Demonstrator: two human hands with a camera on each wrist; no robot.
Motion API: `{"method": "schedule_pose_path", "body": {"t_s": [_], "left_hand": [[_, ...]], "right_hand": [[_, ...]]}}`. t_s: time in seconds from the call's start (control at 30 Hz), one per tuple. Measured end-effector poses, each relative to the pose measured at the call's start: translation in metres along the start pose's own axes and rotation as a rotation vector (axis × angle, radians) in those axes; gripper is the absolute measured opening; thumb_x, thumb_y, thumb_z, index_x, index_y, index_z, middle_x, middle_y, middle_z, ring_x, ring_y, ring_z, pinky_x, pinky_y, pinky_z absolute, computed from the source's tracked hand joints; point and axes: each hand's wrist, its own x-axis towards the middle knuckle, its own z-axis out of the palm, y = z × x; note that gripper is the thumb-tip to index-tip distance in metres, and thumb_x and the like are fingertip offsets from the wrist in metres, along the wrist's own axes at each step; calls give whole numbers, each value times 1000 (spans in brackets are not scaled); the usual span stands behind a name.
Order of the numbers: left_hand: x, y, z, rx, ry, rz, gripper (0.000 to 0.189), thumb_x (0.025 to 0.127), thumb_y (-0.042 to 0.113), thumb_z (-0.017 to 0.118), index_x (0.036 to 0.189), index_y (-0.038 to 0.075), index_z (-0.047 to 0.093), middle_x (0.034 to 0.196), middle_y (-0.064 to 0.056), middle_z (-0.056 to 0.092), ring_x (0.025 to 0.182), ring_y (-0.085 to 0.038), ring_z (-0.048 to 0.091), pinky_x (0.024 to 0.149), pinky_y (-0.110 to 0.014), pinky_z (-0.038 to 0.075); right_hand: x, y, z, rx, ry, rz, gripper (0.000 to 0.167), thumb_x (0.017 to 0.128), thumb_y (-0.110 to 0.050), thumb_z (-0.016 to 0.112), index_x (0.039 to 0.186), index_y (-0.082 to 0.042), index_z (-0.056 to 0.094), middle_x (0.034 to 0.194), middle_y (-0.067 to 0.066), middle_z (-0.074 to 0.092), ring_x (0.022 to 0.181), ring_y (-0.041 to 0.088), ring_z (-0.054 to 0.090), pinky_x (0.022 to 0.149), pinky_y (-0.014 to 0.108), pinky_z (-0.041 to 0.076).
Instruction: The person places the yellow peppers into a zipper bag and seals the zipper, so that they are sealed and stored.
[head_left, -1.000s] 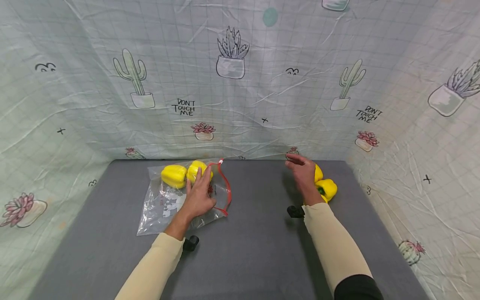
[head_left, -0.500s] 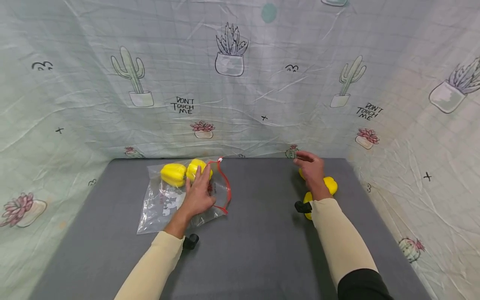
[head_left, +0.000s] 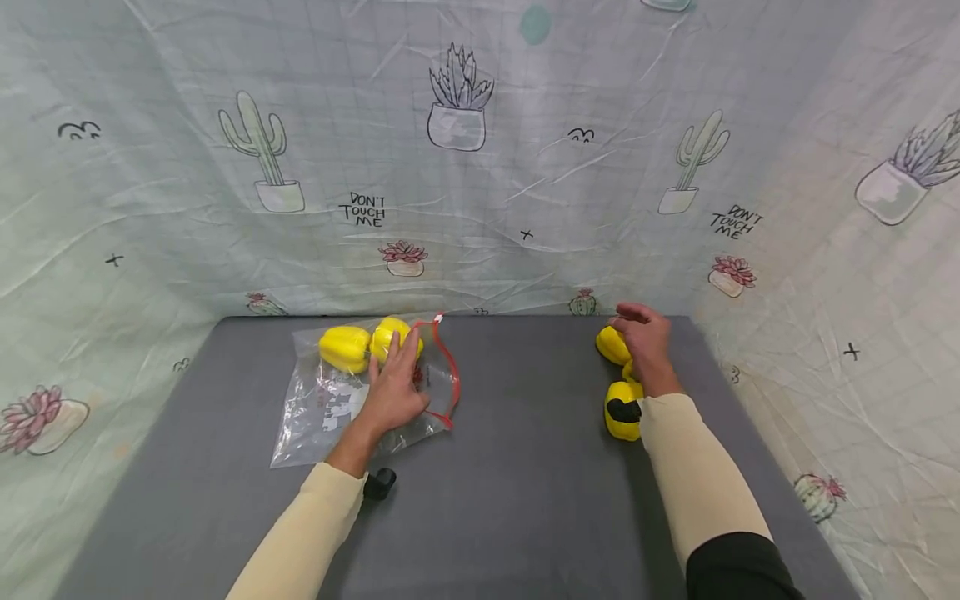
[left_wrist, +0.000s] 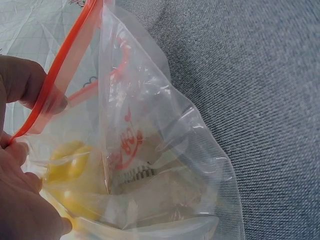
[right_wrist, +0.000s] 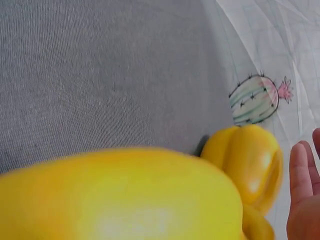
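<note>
A clear zip bag (head_left: 307, 417) with a red slider strip (head_left: 454, 371) along its right edge lies on the left of the table, with two yellow bell peppers (head_left: 345, 348) inside. My left hand (head_left: 392, 395) holds the bag near its mouth; the left wrist view shows the thumb (left_wrist: 30, 85) behind the red-edged film and the other fingers outside. On the right, my right hand (head_left: 648, 350) hovers beside several loose yellow bell peppers (head_left: 613, 343), fingers extended and holding nothing. It partly hides them. One pepper (right_wrist: 125, 200) looms large in the right wrist view.
The grey table (head_left: 517, 500) spans the space between the bag and the loose peppers. A printed cloth (head_left: 480, 192) with cactus drawings hangs behind it and on both sides. Black wrist cameras (head_left: 380, 483) project from the sleeves.
My right hand has shifted to the right, uncovering peppers on its left side. One of the nearer peppers now shows by the wrist. The left hand and bag have barely moved.
</note>
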Motion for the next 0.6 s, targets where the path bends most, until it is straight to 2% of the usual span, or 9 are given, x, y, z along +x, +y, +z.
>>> {"method": "schedule_pose_path", "body": {"t_s": [0.07,0.17,0.23,0.37,0.5,0.6], "left_hand": [[1,1,0,1,2,2,110,74,2,65,169,9,10,175,-13,22,165,-38,0,122,-77,-5],[1,0,0,14,-2,-1,110,75,2,66,169,9,10,175,-13,22,165,-37,0,122,-77,-4],[2,-1,-1,21,-4,0,109,75,3,66,169,9,10,175,-12,22,165,-37,0,122,-77,-3],[1,-1,-4,17,6,4,109,75,2,66,169,9,10,175,-12,22,165,-37,0,122,-77,-3],[0,-1,-4,11,9,8,109,74,1,65,168,8,11,175,-12,21,165,-38,1,122,-78,-3],[0,0,-3,2,6,11,109,74,0,65,168,8,12,176,-12,20,165,-38,1,122,-78,-3]], "right_hand": [[2,2,-4,-13,14,-6,41,97,-12,70,137,-5,66,121,-3,70,108,10,59,111,36,51],[6,6,-7,-47,33,-10,41,97,-11,69,138,-4,66,137,11,67,117,17,59,110,37,51],[7,8,-8,-93,51,-7,41,97,-11,69,138,-4,66,143,16,64,123,23,59,109,39,51],[8,9,-8,-169,65,-7,43,96,-12,69,138,-3,66,144,19,64,131,34,58,109,44,51],[6,7,-14,-216,26,6,50,97,-16,69,144,-2,60,151,20,59,137,39,55,113,49,48],[6,7,-20,-266,-31,11,57,99,-19,67,150,-1,52,157,22,51,143,42,49,117,52,45]]}}
